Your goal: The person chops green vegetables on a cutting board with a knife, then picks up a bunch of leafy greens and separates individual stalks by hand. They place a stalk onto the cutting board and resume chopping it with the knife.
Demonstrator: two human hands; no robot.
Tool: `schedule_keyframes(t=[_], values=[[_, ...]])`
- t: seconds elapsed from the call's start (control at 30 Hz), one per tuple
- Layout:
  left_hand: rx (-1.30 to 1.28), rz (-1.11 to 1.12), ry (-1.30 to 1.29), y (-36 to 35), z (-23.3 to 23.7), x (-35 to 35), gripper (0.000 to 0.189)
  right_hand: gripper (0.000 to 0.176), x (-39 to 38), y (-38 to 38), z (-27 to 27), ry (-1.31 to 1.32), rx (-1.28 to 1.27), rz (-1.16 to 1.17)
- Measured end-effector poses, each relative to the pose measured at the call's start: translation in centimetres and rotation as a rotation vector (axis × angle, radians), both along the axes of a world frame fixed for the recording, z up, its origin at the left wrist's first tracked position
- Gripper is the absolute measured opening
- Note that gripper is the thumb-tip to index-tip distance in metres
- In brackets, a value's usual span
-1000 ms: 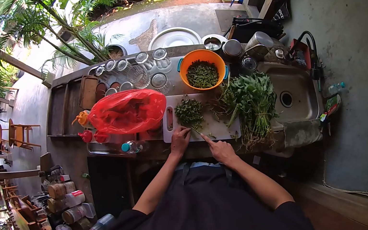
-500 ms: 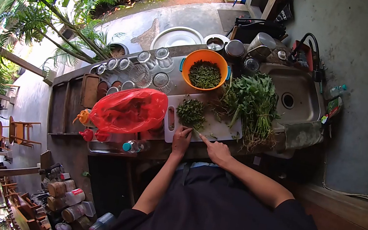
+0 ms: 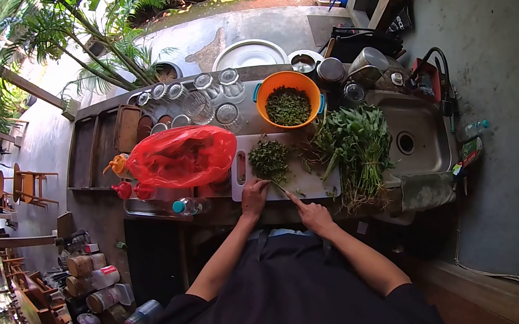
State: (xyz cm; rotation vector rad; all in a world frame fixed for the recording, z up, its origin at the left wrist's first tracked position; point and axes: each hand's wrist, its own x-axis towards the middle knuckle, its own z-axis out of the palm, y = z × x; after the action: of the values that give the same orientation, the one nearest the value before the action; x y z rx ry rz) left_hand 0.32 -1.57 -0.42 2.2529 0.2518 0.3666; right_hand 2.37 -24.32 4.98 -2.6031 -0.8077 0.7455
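Note:
A white cutting board (image 3: 322,185) carries a pile of chopped greens (image 3: 269,159) near its left side. My right hand (image 3: 315,217) grips a knife (image 3: 282,189), its blade pointing left toward my left hand. At the board's front edge, my left hand (image 3: 254,197) has its fingers drawn together below the pile; whatever they hold is too small to make out. A large bunch of leafy greens (image 3: 355,144) with roots and stems lies across the board's right end. Behind the board, an orange basin (image 3: 285,121) holds more chopped greens.
Left of the board rests a red plastic bag (image 3: 181,156), with a capped bottle (image 3: 189,206) in front. Several upturned glasses (image 3: 227,114) stand behind the bag. On the right is a metal sink (image 3: 435,140), with a cloth (image 3: 428,190) on its front edge.
My right hand has shifted slightly right and toward me with the knife, so more blade shows between my hands. My left hand has barely moved.

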Motion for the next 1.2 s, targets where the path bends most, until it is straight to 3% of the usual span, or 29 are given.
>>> schedule_keyframes(t=[0.57, 1.2], values=[[0.012, -0.027, -0.004, -0.1, -0.2, 0.2, 0.015, 0.065, 1.1, 1.9, 2.6, -0.026, -0.015, 0.037], [0.036, -0.033, -0.045, 0.0, -0.8, 0.2, 0.016, 0.076, 0.5, 1.4, -1.3, -0.054, -0.022, 0.008]])
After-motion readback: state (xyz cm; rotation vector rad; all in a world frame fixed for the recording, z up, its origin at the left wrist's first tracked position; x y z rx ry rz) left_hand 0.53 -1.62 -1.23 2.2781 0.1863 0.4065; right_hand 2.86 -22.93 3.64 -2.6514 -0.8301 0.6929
